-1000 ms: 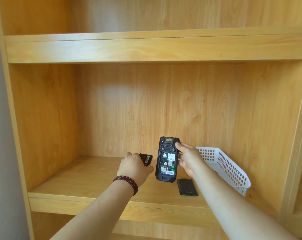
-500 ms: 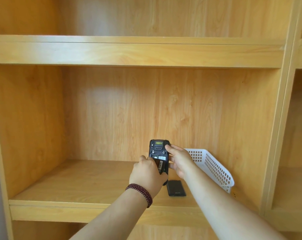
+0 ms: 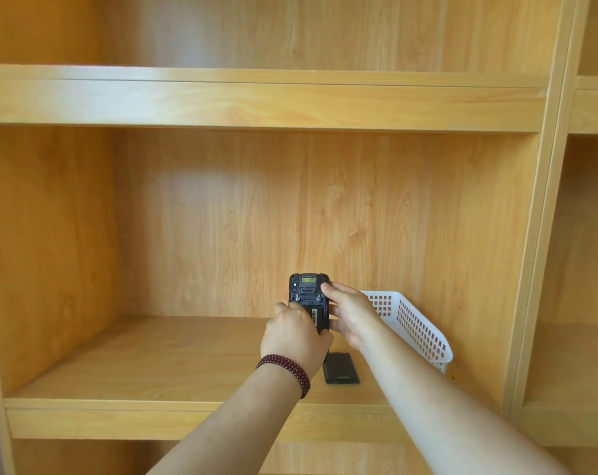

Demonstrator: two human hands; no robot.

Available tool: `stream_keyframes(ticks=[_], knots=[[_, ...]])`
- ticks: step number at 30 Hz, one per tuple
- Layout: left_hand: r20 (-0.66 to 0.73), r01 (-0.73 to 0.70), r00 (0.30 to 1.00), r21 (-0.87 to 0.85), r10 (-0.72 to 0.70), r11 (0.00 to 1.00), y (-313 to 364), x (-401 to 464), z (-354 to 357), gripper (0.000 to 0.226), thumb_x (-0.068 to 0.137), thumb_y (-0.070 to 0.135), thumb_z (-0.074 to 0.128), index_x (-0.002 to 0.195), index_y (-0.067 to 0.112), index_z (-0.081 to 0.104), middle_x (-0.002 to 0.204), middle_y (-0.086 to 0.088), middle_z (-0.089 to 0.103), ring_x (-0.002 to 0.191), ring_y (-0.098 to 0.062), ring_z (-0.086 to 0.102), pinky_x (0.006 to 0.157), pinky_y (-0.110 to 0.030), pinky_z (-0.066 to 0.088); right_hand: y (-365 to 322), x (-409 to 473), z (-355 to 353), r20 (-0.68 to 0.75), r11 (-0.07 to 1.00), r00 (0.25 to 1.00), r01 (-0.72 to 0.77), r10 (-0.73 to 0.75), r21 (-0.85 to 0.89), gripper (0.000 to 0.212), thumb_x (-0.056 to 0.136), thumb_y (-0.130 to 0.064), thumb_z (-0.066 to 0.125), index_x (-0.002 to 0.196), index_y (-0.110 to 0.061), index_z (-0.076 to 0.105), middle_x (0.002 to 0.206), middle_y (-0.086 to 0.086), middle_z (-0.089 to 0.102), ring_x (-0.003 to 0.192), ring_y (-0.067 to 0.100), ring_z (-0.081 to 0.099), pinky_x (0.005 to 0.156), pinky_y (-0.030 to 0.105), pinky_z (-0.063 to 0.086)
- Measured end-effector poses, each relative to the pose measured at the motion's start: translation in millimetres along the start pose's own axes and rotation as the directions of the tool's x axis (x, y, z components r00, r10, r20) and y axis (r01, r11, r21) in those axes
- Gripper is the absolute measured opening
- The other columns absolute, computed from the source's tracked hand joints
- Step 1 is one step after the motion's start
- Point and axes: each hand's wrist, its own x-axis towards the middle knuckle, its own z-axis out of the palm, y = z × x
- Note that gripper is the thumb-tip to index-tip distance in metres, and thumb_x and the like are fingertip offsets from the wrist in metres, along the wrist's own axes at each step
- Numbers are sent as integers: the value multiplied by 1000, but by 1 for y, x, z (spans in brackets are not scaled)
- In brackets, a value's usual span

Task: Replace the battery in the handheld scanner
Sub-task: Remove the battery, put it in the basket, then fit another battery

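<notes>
Black scanner (image 3: 309, 296) in both hands

Both forearms are bare, no sleeves showing up to the lower frame edge. The left hand (image 3: 296, 337) wears a bracelet of small dark red beads (image 3: 285, 371) wrapped in several rows round the wrist. The right hand (image 3: 350, 315) has no jewellery

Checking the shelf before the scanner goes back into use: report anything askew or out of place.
The white basket sits tilted, propped against the shelf's right wall rather than flat. The handheld scanner has its back open, and a flat black piece, probably its cover, lies loose on the shelf. Nothing looks damaged.
</notes>
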Motion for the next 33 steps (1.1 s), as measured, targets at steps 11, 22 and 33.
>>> stream_keyframes(ticks=[11, 22, 33], knots=[[4, -9, 1000, 27, 9, 1000, 6, 4, 2, 48, 85, 41, 61, 113, 6, 48, 110, -9, 48, 97, -29, 61, 76, -33, 53, -1, 2, -7, 13, 1000, 1000, -11, 11, 14, 17, 95, -18, 61, 110, -11, 67, 112, 14, 71, 106, 32, 65, 71, 40, 57], [-54, -57, 997, -46, 54, 997, -3, 12, 4, 60, 78, 56, 69, 114, 12, 50, 110, -3, 51, 99, -24, 59, 78, -36, 54, -8, 7, -8, -17, 997, 1000, 12, -11, 72, 26, 95, -16, 61, 119, -7, 64, 119, 17, 68, 109, 33, 64, 71, 41, 58], [237, 71, 966, -634, 107, 770, -41, 43, 2, 79, 61, 52, 84, 125, 20, 49, 105, 7, 68, 95, -9, 66, 79, -27, 56, -19, 2, 4, 74, 997, 996, 46, -51, 64, 27, 96, -19, 59, 119, -7, 67, 118, 14, 70, 112, 30, 64, 77, 41, 58]])
